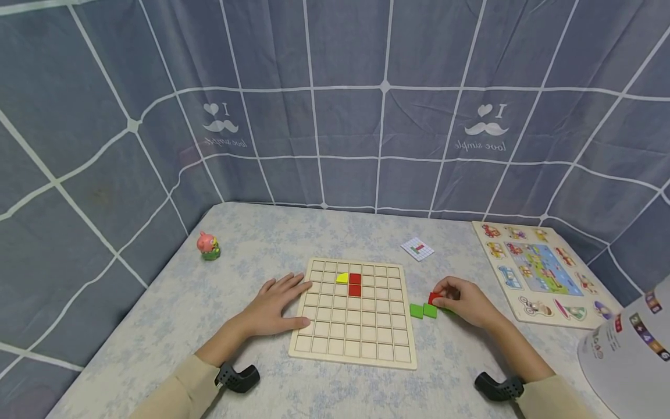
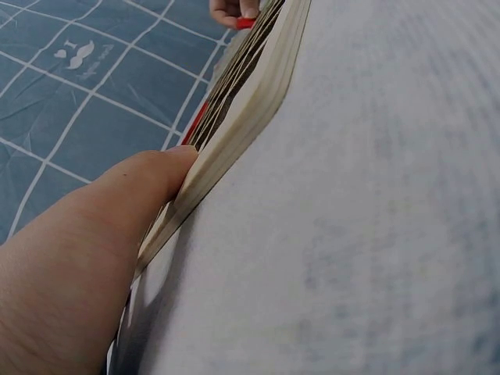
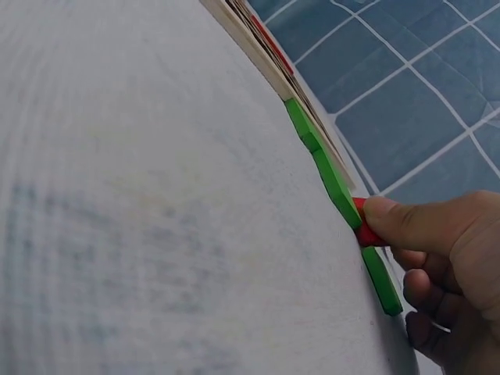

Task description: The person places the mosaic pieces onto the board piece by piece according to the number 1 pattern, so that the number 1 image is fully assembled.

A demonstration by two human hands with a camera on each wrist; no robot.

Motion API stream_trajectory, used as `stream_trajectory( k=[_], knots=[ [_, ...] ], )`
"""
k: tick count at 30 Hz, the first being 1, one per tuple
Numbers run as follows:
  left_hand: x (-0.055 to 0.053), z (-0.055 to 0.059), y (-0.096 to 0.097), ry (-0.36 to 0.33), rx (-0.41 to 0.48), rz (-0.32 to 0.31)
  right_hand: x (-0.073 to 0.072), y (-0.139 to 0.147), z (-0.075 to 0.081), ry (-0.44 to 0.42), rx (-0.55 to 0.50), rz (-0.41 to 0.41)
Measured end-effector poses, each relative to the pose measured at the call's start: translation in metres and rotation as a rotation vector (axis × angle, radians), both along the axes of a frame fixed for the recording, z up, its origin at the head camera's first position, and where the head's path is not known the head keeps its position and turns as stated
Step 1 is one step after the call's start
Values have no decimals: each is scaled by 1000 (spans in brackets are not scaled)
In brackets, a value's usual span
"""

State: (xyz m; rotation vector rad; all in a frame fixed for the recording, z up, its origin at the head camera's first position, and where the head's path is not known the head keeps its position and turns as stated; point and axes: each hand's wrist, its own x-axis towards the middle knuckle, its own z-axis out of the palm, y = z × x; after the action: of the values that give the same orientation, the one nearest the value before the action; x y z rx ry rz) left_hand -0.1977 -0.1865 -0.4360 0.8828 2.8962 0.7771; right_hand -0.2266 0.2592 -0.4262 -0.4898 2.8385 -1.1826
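A red tile (image 1: 434, 298) is pinched between thumb and fingers of the right hand (image 1: 466, 300), to the right of the gridded wooden board (image 1: 361, 334). Whether the tile is touching the worktop (image 1: 251, 244) can't be told. Two green tiles (image 1: 430, 311) are seen lying between board and hand; a third green tile (image 3: 381, 281) is mostly covered by the hand in the head view, but is shown near the fingers in the right wrist view. The left hand (image 1: 276, 305) is unclenched, nothing grasped, fingers extended and spread, fingertips and thumb rested on the board's left edge.

On the board, two placed red tiles (image 1: 355, 290) are set in adjoining compartments, one behind the other, toward the far side. A yellow piece (image 1: 342, 278) is set just left of the farther one. The remaining visible compartments are unfilled.

A small grid card (image 1: 417, 248) is placed beyond the board, to its right. A picture puzzle (image 1: 558, 319) is laid farther right, with a white container (image 1: 625, 355) nearer, cut off by the frame. A pink and green figurine (image 1: 208, 245) is stood at far left. A blue-grey curtain (image 1: 345, 125) with white lines is hung behind. Black wrist devices (image 1: 238, 377) are worn on both wrists.
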Motion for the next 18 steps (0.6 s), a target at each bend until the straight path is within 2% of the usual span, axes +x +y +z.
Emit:
stream_trajectory(
  k=[11,18],
  knots=[
    [0,0,0,6,-5,-3,0,-7,7,-10,-101,48],
    [0,1,0,5,-5,-2,-3,-17,10,-13,-127,92]
  ],
)
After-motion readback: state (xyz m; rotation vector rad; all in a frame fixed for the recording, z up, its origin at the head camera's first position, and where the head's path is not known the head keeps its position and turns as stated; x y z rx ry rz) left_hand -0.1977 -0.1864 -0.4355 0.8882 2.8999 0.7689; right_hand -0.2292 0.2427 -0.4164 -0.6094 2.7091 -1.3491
